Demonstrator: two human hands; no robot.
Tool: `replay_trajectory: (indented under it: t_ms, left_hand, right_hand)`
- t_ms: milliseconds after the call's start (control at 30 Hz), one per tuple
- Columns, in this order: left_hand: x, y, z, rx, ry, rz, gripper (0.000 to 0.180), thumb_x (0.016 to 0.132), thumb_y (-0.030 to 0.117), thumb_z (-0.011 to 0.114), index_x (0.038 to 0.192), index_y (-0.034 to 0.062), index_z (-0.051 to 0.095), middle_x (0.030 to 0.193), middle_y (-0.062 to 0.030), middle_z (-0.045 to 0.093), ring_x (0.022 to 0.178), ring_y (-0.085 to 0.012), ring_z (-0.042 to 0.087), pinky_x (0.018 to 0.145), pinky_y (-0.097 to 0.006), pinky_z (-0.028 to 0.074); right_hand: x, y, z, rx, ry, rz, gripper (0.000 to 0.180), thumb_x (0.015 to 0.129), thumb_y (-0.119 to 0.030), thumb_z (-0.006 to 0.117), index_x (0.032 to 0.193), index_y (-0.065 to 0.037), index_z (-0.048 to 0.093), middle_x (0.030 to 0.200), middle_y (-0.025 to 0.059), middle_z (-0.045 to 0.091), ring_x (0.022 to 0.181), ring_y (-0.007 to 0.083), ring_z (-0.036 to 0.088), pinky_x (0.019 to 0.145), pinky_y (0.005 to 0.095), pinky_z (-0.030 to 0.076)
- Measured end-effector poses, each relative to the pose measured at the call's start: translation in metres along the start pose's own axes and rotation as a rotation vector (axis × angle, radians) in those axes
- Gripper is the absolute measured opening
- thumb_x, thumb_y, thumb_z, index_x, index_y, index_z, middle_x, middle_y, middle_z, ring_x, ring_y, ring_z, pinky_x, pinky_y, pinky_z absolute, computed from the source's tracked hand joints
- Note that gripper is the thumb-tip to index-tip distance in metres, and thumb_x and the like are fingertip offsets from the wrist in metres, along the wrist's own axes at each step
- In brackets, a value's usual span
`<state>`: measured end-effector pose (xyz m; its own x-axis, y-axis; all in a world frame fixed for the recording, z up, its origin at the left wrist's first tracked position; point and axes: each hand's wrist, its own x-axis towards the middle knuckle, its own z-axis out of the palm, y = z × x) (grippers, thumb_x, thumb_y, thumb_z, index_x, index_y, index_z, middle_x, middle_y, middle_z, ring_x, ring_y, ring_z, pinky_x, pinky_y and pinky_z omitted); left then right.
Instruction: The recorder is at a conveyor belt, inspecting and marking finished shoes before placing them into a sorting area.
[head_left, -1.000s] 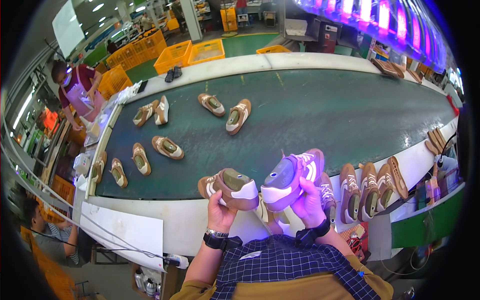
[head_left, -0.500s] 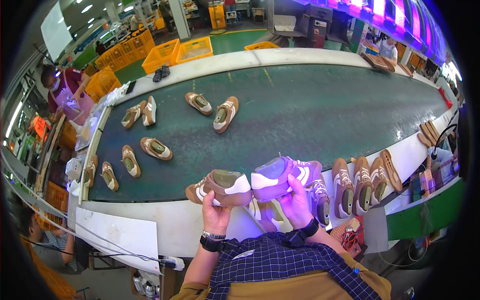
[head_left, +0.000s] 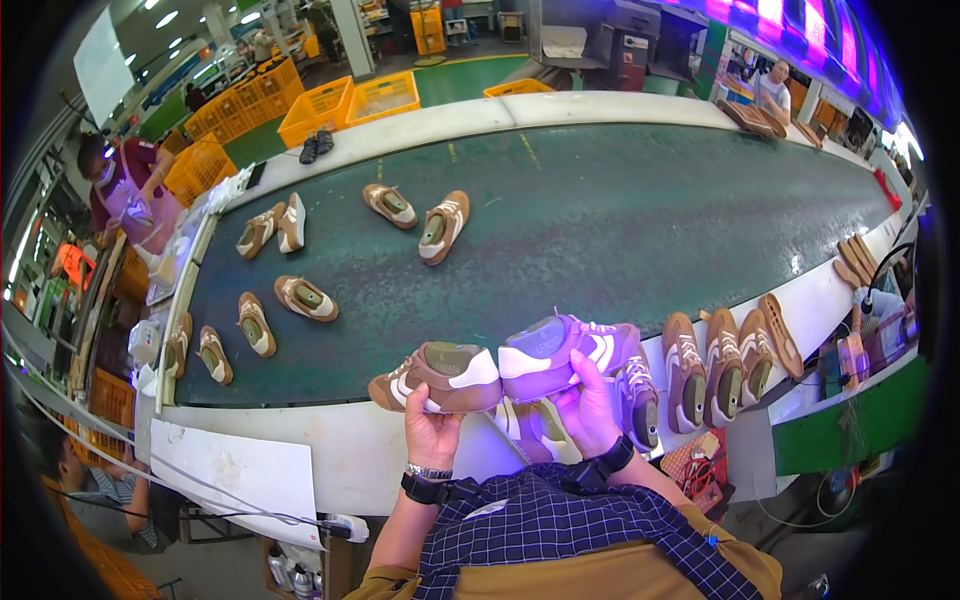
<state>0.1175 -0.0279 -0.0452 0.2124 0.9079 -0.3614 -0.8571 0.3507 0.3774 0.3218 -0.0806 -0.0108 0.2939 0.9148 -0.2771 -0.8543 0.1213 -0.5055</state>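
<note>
My left hand [head_left: 432,432] grips a brown sneaker [head_left: 430,380] with white trim, its toe to the left. In my right hand [head_left: 588,405] is a matching sneaker [head_left: 545,365], toe to the right and tinted purple by the light. Both are held up heel to heel over the near edge of the green conveyor belt [head_left: 620,230], the heels touching or nearly so. Olive shoe trees fill the left one; the insert in the right one looks bluish. Below and between my hands another sneaker [head_left: 540,425] is partly hidden by my right hand.
Several brown sneakers [head_left: 685,370] stand along the white ledge at right, one [head_left: 638,400] close to my right hand. More sneakers [head_left: 308,298] are scattered over the belt's left part. A white sheet [head_left: 235,480] lies at near left. A co-worker [head_left: 130,190] stands at far left, another [head_left: 772,95] at far right.
Both hands keep hold of their sneakers with almost no movement. The view has shifted slightly, and the co-worker at far right has raised their head.
</note>
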Motion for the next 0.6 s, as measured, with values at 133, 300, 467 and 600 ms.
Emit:
replay_trajectory:
  t_ms: [133,300,467,600]
  left_hand:
    - [0.0,-0.001,-0.001,0.015,-0.003,0.004,0.048,0.082,0.02,0.062,0.125,0.0075,0.045,0.122,-0.0088,0.055,0.112,-0.0248,0.053,0.093,-0.044,0.048]
    - [0.002,-0.003,-0.004,0.049,0.029,0.001,0.054,0.079,0.022,0.063,0.128,0.0103,0.043,0.126,-0.0078,0.051,0.116,-0.0265,0.05,0.096,-0.045,0.046]
    - [0.006,-0.006,-0.014,0.015,0.029,0.017,0.048,0.081,0.021,0.063,0.125,0.0084,0.047,0.122,-0.0072,0.055,0.112,-0.0244,0.053,0.095,-0.044,0.046]
    - [0.003,-0.004,-0.008,0.038,0.042,0.019,0.053,0.079,0.023,0.065,0.127,0.0093,0.045,0.124,-0.0083,0.053,0.114,-0.0253,0.052,0.096,-0.046,0.045]
  right_hand:
    - [0.001,-0.001,-0.001,-0.009,-0.012,0.007,0.041,0.088,-0.019,0.057,0.124,-0.004,0.044,0.119,0.0097,0.054,0.112,0.023,0.053,0.098,0.0418,0.043]
    - [-0.002,-0.001,0.002,-0.029,0.018,-0.003,0.04,0.089,-0.019,0.056,0.124,-0.003,0.044,0.118,0.0101,0.054,0.112,0.023,0.053,0.098,0.0422,0.043]
    - [0.002,0.007,-0.009,0.032,-0.001,-0.012,0.038,0.089,-0.019,0.057,0.121,-0.004,0.046,0.115,0.01,0.056,0.108,0.0226,0.055,0.094,0.0419,0.046]
    - [0.006,0.013,-0.013,0.039,0.017,-0.005,0.037,0.088,-0.019,0.058,0.121,-0.005,0.047,0.112,0.0091,0.058,0.105,0.0219,0.057,0.092,0.0404,0.047]
